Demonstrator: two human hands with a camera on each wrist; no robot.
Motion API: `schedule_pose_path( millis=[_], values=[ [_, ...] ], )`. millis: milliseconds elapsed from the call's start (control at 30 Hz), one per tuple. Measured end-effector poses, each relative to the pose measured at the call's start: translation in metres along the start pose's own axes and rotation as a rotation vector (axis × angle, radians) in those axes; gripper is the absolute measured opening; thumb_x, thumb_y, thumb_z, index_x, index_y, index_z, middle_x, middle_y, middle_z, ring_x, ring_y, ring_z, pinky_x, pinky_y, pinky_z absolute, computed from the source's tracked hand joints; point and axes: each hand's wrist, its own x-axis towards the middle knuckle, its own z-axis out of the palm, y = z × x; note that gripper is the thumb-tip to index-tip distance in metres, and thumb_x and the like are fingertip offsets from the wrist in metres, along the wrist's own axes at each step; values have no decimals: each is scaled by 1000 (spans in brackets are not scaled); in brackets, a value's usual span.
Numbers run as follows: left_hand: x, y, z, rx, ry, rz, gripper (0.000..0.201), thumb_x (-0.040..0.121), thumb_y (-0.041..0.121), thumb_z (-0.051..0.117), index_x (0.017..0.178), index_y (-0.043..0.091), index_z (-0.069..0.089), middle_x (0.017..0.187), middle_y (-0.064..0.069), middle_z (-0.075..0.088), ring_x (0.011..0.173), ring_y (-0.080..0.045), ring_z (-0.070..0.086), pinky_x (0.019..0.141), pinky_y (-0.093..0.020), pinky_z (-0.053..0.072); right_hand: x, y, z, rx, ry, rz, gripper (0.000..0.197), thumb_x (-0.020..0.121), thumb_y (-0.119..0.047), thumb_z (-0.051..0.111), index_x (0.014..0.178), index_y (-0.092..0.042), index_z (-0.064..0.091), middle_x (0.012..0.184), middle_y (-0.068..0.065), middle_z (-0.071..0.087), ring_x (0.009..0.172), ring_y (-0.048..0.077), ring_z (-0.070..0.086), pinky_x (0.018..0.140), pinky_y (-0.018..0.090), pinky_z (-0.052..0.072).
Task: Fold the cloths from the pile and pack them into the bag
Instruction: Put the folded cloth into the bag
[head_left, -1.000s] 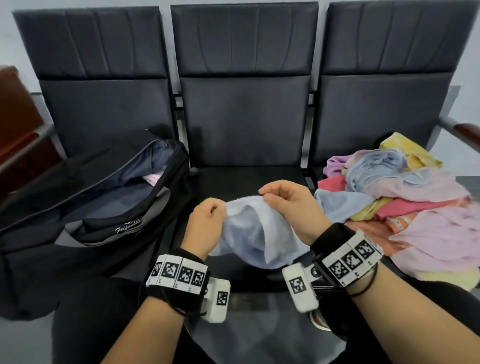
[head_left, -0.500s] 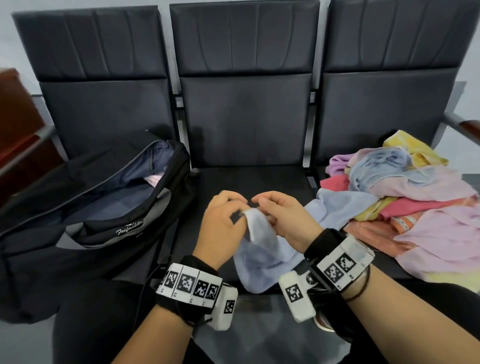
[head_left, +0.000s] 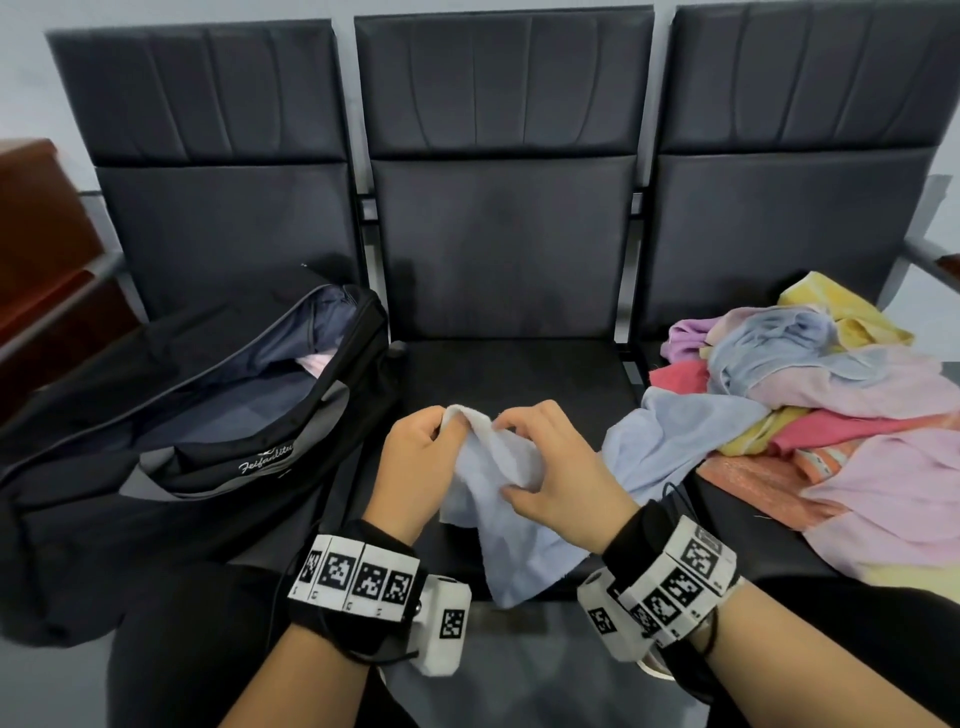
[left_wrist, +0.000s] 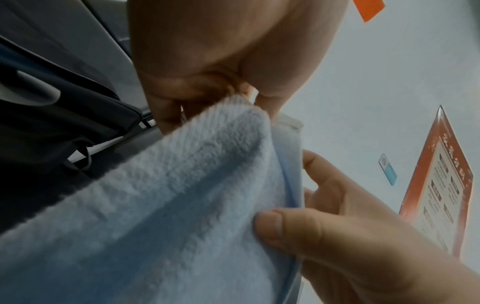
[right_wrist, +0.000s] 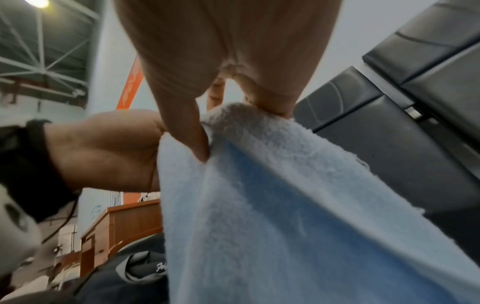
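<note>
A light blue cloth (head_left: 498, 499) hangs doubled over the middle seat, held up between both hands. My left hand (head_left: 436, 441) pinches its top corner (left_wrist: 233, 102), and my right hand (head_left: 524, 457) pinches the edge just beside it, thumb lower on the cloth (right_wrist: 259, 185). The pile of cloths (head_left: 810, 410), pink, yellow, red, blue and orange, lies on the right seat. The black bag (head_left: 218, 431) sits unzipped on the left seat with something pink inside.
Three dark padded seats (head_left: 498, 234) with tall backs stand in a row. A wooden cabinet (head_left: 36, 270) stands at the far left. My dark-clothed legs are below the hands. An armrest (head_left: 935, 260) sticks out at the far right.
My hands came together from holding the cloth spread apart. The cloth now hangs doubled from one joined corner, raised slightly higher.
</note>
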Motion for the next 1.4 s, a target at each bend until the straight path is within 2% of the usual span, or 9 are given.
schedule_pose_path(
  millis=[167,300,400,467,700,900,1033,1233,1400],
  values=[
    [0,-2,-5,17,-10,-48,42,97,18,59,62,10,39,61,-4,34,59,-15,32,57,-33,28,1,2,2,23,167,3,13,91,-7,65,95,-19,64,96,-8,49,83,7,52,74,12,40],
    [2,-9,-9,99,-42,-73,38,95,17,62,64,8,41,62,-3,39,61,-15,36,61,-37,32,7,6,-6,102,213,62,16,96,-13,61,87,-25,65,87,-9,56,81,10,56,74,17,43],
    [1,-4,-8,84,-140,-24,7,89,12,70,94,15,67,88,7,69,82,-10,64,77,-29,53,10,4,-9,98,160,50,12,97,-16,59,93,-21,69,84,-10,64,81,9,60,75,24,48],
    [-1,0,-6,66,-220,40,23,88,13,73,107,25,69,101,8,72,96,-9,68,85,-25,56,11,2,-9,105,132,30,13,96,-16,60,95,-24,70,86,-11,67,83,9,62,75,21,48],
    [2,2,-6,61,-270,135,6,92,13,70,92,19,70,79,5,65,73,-1,58,67,-16,47,10,1,-10,102,86,13,10,94,-19,63,93,-27,70,83,-12,67,81,11,64,71,21,50],
    [10,-3,-25,54,-25,178,19,97,6,56,83,18,60,72,19,55,68,3,46,66,-11,39,-5,23,-9,-48,5,54,11,93,-15,63,90,-25,66,81,-14,61,80,6,58,71,12,41],
    [16,-3,-56,-106,204,156,13,92,24,54,81,28,59,75,17,55,72,-2,47,67,-19,40,-16,50,-26,-178,-14,160,8,93,-10,61,94,-15,68,82,-8,61,77,8,55,72,19,38],
    [27,-11,-102,-169,519,130,14,92,21,57,81,29,62,76,14,64,72,0,56,70,-21,47,-22,80,-66,-162,150,337,12,88,-12,69,80,-19,64,70,-7,61,71,10,56,65,21,38],
    [26,-27,-79,-72,437,-10,19,97,12,59,82,23,62,66,14,63,63,0,52,62,-19,42,-17,71,-63,28,164,317,26,84,-19,76,68,-20,55,58,-12,50,55,2,44,55,16,37]
  ],
)
